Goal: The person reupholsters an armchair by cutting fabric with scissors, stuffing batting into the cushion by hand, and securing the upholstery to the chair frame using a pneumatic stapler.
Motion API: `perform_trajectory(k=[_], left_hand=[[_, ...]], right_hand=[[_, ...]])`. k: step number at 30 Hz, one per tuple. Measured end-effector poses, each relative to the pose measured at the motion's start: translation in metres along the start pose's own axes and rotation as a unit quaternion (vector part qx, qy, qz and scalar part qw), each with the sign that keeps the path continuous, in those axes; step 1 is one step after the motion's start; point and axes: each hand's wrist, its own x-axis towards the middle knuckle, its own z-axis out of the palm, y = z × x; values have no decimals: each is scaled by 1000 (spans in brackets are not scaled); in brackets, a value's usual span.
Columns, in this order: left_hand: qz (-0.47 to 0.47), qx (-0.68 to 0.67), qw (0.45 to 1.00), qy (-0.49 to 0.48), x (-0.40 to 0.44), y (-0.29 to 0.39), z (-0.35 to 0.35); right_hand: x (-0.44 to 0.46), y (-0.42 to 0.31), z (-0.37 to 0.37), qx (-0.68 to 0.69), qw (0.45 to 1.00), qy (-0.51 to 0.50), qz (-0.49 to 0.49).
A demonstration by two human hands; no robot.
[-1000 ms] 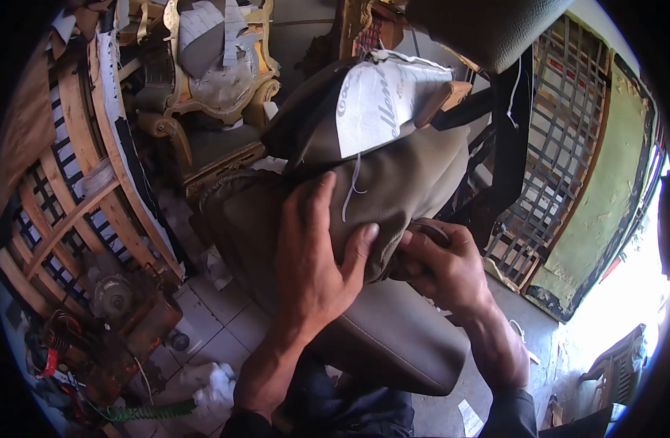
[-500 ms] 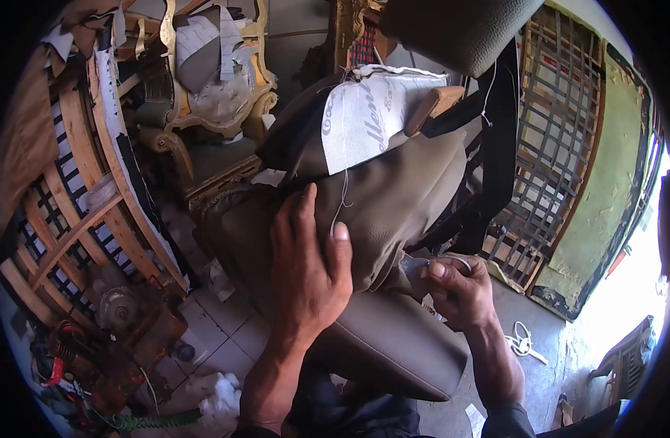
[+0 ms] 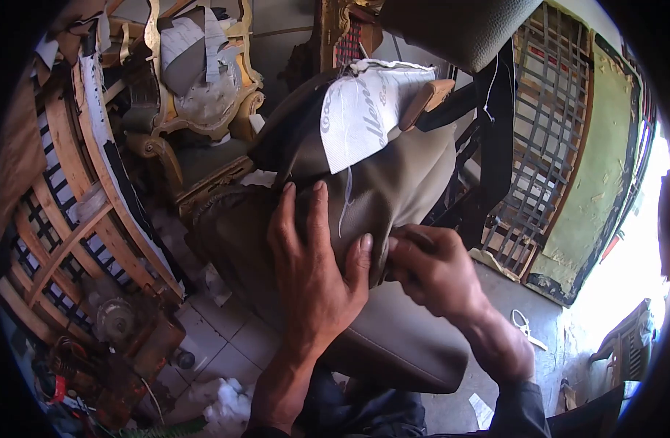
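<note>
Head view, left hand (image 3: 317, 288) spread on brown cover (image 3: 415, 179), right hand (image 3: 436, 276) curled against it, grip unclear

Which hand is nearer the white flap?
Left. The left hand lies on the cover, fingertips just below the white flap; the right hand is farther down and right, at the cover's folds.

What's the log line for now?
left hand: spread on brown cover | right hand: closed at cover's fold | grip contents: unclear | white thread: on cover
</note>
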Motion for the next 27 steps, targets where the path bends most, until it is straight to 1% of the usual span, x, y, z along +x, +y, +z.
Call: perform_trajectory(k=[2,5,6,8,10,12,14,16,17,18,21,22,25,27], left_hand=[[1,1,1000,8,3,-2,0],[-24,-11,1000,17,3,-7,5],[-18,-14,1000,14,4,-8,7],[-35,-34,998,34,2,-11,7],[-30,-18,999,41,1,-11,7],[-30,-37,998,33,2,-8,5],[-35,-38,998,41,2,-8,7],[-38,-41,997,47,1,-7,9],[-45,-33,997,44,-1,-6,9],[-50,-25,997,43,0,-6,10],[-52,-33,997,38,-1,-5,8],[-54,-34,997,35,-4,-5,8],[-48,-50,997,39,-4,-4,6],[-29,-7,999,34,-2,2,2]], right_hand=[[7,-2,-1,-4,1000,-9,-1],[5,6,-2,68,997,-18,20],[1,6,-6,71,997,-11,19],[-11,9,-15,104,993,-5,59],[-22,23,-28,119,991,-13,55],[-25,45,-35,224,974,-5,44],[-19,56,-35,218,975,1,37],[-11,59,-30,224,974,-15,-16],[-11,52,-25,210,978,9,-8],[-10,45,-22,208,978,7,-11],[-14,16,-9,112,993,35,22],[-10,12,-5,112,993,35,27],[0,-1,0,32,999,13,31],[4,-3,2,29,999,11,25]])
